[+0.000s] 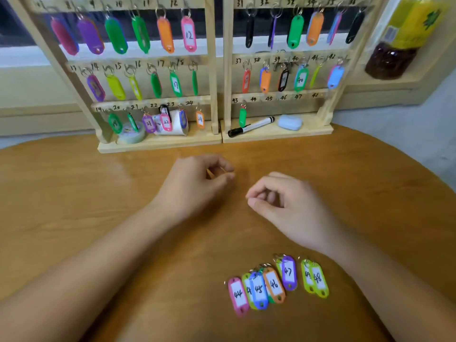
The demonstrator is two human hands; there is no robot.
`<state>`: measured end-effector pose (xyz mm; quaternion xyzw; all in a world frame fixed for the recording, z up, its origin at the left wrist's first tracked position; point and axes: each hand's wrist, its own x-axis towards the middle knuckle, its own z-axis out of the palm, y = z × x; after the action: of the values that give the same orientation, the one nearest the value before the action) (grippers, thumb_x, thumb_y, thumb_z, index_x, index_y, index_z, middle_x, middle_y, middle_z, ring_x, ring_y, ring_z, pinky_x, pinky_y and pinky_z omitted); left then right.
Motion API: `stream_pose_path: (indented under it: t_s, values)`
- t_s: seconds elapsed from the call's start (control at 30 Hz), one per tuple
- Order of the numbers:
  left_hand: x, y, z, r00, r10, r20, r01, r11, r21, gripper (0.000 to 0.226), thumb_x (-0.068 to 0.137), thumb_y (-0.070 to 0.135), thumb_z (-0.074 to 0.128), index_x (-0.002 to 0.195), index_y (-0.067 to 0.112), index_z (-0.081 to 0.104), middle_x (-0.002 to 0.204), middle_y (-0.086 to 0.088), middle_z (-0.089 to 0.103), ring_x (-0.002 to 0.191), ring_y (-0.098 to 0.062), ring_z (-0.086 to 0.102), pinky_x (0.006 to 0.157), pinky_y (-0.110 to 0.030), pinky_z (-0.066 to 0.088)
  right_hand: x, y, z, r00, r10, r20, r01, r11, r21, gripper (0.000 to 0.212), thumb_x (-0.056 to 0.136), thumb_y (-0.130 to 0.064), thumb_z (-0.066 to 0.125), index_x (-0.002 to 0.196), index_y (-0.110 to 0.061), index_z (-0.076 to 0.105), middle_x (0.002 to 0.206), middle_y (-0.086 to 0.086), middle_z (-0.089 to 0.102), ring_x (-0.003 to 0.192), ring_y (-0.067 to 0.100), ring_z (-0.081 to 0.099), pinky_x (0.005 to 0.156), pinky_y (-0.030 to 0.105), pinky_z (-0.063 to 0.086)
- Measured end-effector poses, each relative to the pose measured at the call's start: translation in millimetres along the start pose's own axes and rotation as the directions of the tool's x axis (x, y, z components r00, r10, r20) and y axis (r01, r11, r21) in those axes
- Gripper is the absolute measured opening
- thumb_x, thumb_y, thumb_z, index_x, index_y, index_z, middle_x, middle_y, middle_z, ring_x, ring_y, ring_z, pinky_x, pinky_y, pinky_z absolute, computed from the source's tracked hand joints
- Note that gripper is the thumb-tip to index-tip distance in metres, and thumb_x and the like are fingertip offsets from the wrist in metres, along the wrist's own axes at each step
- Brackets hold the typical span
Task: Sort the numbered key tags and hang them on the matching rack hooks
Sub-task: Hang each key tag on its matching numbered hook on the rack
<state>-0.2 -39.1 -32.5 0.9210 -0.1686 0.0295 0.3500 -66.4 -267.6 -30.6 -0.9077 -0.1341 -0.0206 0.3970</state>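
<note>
Two bare forearms [111, 243], left hand [197, 178], right hand [283, 201], short plain fingernails [254, 203], bare wrists [328, 240]

Both bare forearms are being stretched forward, with the left hand [197, 183] and the right hand [288, 206] being held near each other, fingers being curled in against the thumbs.

Close to me on the counter [74, 193] lie the loose tags, flat, labels up, rings pointing away from me: pink 44 [238, 295], blue 45 [258, 290] overlapping a lime one, orange 46 [274, 284], purple 47 [288, 272], and lime 48 [319, 280] over another lime tag. At the far edge stand the left rack [172, 144] and right rack [296, 134], both wooden, with coloured tags hanging under inked numbers. A green tag [242, 116] hangs under 43.
</note>
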Motion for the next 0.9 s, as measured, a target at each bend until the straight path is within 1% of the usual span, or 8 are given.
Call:
stream_pose_path:
  t_s: [0.13, 0.27, 0.33, 0.47, 0.53, 0.63, 0.73, 0.9]
  values:
    - [-56.4, -4.2, -2.7, 0.993, -0.025, 0.117, 0.029, 0.999, -0.035, 0.007, 0.092, 0.036, 0.08, 0.098, 0.035, 0.078, 0.081, 0.021, 0.072, 0.074, -0.003, 0.065, 0.069, -0.013, 0.046, -26.8, -13.5, 8.7, 0.982, -0.06, 0.178, 0.071, 0.996, -0.053, 0.004, 0.092, -0.031, 0.079, 0.091, -0.033, 0.075, 0.095, -0.016, 0.064, 0.099, 0.01, 0.061, 0.083, 0.016, 0.043]
    - [-95.2, -8.9, -1.5, 0.991, -0.005, 0.136, 0.015, 0.997, -0.071, 0.008, 0.092, 0.03, 0.081, 0.098, 0.034, 0.079, 0.083, 0.024, 0.07, 0.074, -0.005, 0.064, 0.068, -0.011, 0.042, -44.0, -19.2, 14.7, 0.951, -0.053, 0.306, 0.091, 0.99, -0.111, 0.011, 0.092, -0.045, 0.077, 0.098, -0.038, 0.072, 0.104, -0.019, 0.058, 0.112, 0.005, 0.055, 0.113, 0.032, 0.035]
    - [-106.9, -12.2, -2.8, 0.992, 0.006, 0.127, 0.005, 0.996, -0.084, 0.012, 0.091, 0.025, 0.082, 0.099, 0.034, 0.079, 0.086, 0.023, 0.071, 0.076, -0.007, 0.064, 0.069, -0.01, 0.041, -47.0, -21.2, 18.6, 0.936, -0.049, 0.347, 0.107, 0.983, -0.15, 0.019, 0.089, -0.054, 0.076, 0.1, -0.04, 0.07, 0.108, -0.02, 0.055, 0.116, 0.004, 0.051, 0.119, 0.037, 0.031]
    - [-121.9, -17.4, -9.8, 0.978, 0.059, 0.201, -0.032, 0.99, -0.135, 0.014, 0.091, 0.023, 0.083, 0.099, 0.034, 0.078, 0.092, 0.014, 0.073, 0.081, -0.013, 0.066, 0.072, -0.017, 0.047, -50.8, -28.0, 24.9, 0.905, -0.059, 0.421, 0.159, 0.966, -0.205, 0.034, 0.083, -0.066, 0.076, 0.104, -0.041, 0.067, 0.11, -0.02, 0.051, 0.115, 0.004, 0.046, 0.109, 0.032, 0.032]
    - [-125.3, -18.4, -12.3, 0.964, 0.093, 0.25, -0.057, 0.987, -0.149, 0.015, 0.091, 0.024, 0.084, 0.1, 0.034, 0.079, 0.096, 0.013, 0.072, 0.085, -0.014, 0.067, 0.074, -0.02, 0.049, -51.7, -29.8, 26.9, 0.898, -0.067, 0.434, 0.182, 0.957, -0.228, 0.034, 0.084, -0.067, 0.075, 0.103, -0.041, 0.065, 0.108, -0.022, 0.05, 0.113, 0.003, 0.045, 0.105, 0.032, 0.034]
    - [-124.4, -19.1, -14.1, 0.95, 0.113, 0.289, -0.067, 0.984, -0.165, 0.015, 0.092, 0.028, 0.084, 0.104, 0.035, 0.079, 0.1, 0.012, 0.072, 0.091, -0.016, 0.068, 0.077, -0.022, 0.05, -50.9, -28.9, 30.4, 0.901, -0.072, 0.427, 0.184, 0.956, -0.227, 0.023, 0.089, -0.059, 0.074, 0.097, -0.039, 0.065, 0.105, -0.021, 0.051, 0.111, 0.004, 0.046, 0.102, 0.034, 0.035]
    - [-123.3, -17.4, -12.3, 0.944, 0.131, 0.302, -0.079, 0.981, -0.179, 0.014, 0.092, 0.027, 0.084, 0.103, 0.035, 0.078, 0.099, 0.01, 0.071, 0.09, -0.016, 0.066, 0.076, -0.019, 0.047, -50.3, -27.1, 33.6, 0.911, -0.087, 0.404, 0.185, 0.961, -0.208, 0.016, 0.093, -0.051, 0.074, 0.093, -0.036, 0.067, 0.103, -0.018, 0.054, 0.109, 0.007, 0.048, 0.101, 0.036, 0.034]
    - [-125.6, -16.0, -9.6, 0.943, 0.137, 0.303, -0.083, 0.979, -0.185, 0.012, 0.095, 0.026, 0.08, 0.104, 0.033, 0.078, 0.099, 0.011, 0.072, 0.092, -0.018, 0.068, 0.079, -0.022, 0.048, -46.7, -23.6, 34.2, 0.924, -0.08, 0.375, 0.136, 0.983, -0.124, 0.013, 0.097, -0.044, 0.071, 0.089, -0.035, 0.064, 0.097, -0.017, 0.06, 0.105, 0.009, 0.053, 0.1, 0.036, 0.036]
